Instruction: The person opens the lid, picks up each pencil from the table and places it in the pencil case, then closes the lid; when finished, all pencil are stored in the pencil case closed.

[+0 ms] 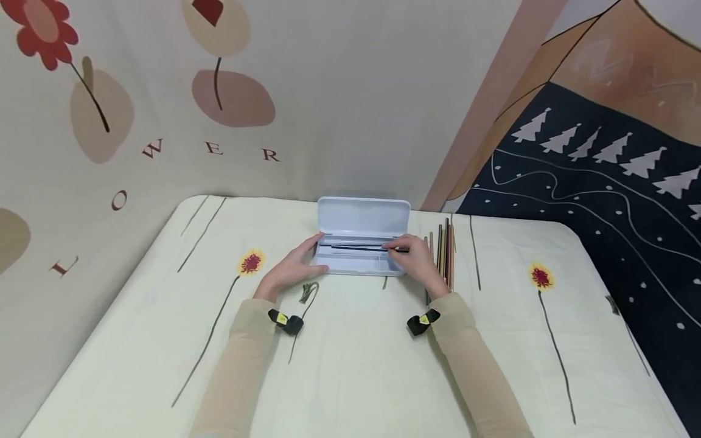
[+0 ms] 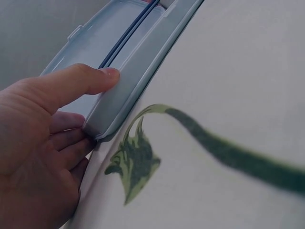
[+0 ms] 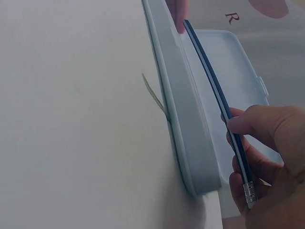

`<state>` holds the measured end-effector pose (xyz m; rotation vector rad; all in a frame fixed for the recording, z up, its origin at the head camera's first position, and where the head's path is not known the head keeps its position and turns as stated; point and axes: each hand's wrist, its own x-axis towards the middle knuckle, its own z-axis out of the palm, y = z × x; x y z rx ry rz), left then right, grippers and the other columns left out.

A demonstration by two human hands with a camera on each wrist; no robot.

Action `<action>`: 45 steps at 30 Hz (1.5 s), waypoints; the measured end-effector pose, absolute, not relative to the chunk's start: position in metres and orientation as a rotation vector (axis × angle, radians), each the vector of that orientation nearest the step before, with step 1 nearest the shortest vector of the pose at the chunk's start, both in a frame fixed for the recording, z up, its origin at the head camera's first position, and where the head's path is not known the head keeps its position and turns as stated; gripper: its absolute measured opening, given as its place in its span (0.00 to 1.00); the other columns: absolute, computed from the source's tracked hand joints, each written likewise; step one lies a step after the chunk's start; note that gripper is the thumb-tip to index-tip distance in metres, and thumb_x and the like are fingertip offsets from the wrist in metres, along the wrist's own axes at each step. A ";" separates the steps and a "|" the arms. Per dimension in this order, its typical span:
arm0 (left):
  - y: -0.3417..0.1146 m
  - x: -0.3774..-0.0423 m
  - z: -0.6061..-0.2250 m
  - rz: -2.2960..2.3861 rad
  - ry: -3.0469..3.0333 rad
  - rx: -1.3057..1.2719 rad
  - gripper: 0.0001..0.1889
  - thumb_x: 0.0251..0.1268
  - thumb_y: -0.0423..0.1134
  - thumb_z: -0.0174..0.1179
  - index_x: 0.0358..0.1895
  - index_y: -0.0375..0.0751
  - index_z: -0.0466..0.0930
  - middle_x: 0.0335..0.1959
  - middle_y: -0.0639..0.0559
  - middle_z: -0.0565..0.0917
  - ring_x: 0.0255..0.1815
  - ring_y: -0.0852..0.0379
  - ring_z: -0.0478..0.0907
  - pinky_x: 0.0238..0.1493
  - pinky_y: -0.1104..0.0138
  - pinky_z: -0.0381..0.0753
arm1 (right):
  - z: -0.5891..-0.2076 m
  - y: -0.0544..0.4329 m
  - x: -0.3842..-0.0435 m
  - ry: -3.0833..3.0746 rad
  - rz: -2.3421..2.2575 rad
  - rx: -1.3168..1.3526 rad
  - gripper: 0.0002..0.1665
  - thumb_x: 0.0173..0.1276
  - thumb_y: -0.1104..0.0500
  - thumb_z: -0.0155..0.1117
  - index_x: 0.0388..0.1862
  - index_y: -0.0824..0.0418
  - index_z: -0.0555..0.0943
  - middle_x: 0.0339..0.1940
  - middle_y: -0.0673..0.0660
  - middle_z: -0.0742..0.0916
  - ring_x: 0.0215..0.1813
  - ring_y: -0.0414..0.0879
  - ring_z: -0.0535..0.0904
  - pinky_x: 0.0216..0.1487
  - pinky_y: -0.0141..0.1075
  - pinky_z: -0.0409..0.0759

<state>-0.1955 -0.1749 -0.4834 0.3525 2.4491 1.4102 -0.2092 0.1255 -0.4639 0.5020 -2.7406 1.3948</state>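
Note:
A pale blue pencil case (image 1: 364, 272) lies on the table with its lid (image 1: 364, 216) raised at the back. My left hand (image 1: 296, 266) grips its left end. In the left wrist view the thumb (image 2: 102, 80) lies over the near rim and the other fingers are around the case's end. My right hand (image 1: 414, 258) pinches a dark blue pencil (image 3: 214, 86) over the case; its silver band and white eraser (image 3: 251, 202) show in the right wrist view. A second dark pencil (image 1: 339, 245) appears to lie inside the case, just behind the held one.
Several more pencils (image 1: 448, 249), in brown, red and dark colours, lie side by side right of the case, partly hidden by my right hand. The tablecloth (image 1: 350, 365) is white with printed flowers. A patterned curtain-like cloth (image 1: 350, 109) rises behind the table.

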 end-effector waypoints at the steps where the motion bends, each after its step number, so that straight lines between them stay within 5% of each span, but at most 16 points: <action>1: -0.175 -0.196 -0.484 1.405 2.451 0.348 0.46 0.61 0.41 0.66 0.78 0.43 0.46 0.77 0.41 0.49 0.76 0.42 0.42 0.73 0.49 0.41 | -0.464 0.123 -0.210 -2.754 1.395 0.496 0.10 0.63 0.70 0.64 0.41 0.66 0.87 0.45 0.63 0.85 0.52 0.57 0.78 0.57 0.48 0.74; 17: -0.175 -0.197 -0.484 1.383 2.473 0.364 0.47 0.60 0.41 0.66 0.78 0.42 0.46 0.77 0.42 0.49 0.76 0.43 0.42 0.74 0.50 0.42 | -0.472 0.102 -0.215 -2.820 1.367 0.519 0.10 0.63 0.69 0.64 0.42 0.66 0.87 0.44 0.61 0.85 0.51 0.56 0.79 0.56 0.47 0.75; 24: -0.175 -0.196 -0.482 1.403 2.460 0.368 0.47 0.60 0.40 0.66 0.78 0.41 0.45 0.77 0.40 0.49 0.76 0.41 0.42 0.73 0.48 0.41 | -0.471 0.100 -0.215 -2.826 1.366 0.492 0.09 0.63 0.68 0.64 0.41 0.64 0.88 0.42 0.59 0.86 0.45 0.52 0.80 0.48 0.43 0.78; 34: -0.174 -0.195 -0.481 1.398 2.458 0.362 0.47 0.60 0.40 0.67 0.77 0.41 0.46 0.77 0.40 0.49 0.76 0.41 0.43 0.73 0.48 0.43 | -0.464 0.115 -0.210 -2.792 1.450 0.443 0.09 0.62 0.70 0.63 0.41 0.66 0.86 0.46 0.62 0.85 0.52 0.56 0.78 0.58 0.47 0.74; 45: -0.173 -0.195 -0.475 1.409 2.450 0.369 0.47 0.61 0.39 0.66 0.77 0.38 0.46 0.77 0.38 0.49 0.76 0.39 0.42 0.73 0.47 0.42 | -0.458 0.140 -0.203 -2.719 1.442 0.467 0.09 0.64 0.70 0.62 0.41 0.66 0.86 0.45 0.61 0.85 0.46 0.54 0.78 0.50 0.46 0.77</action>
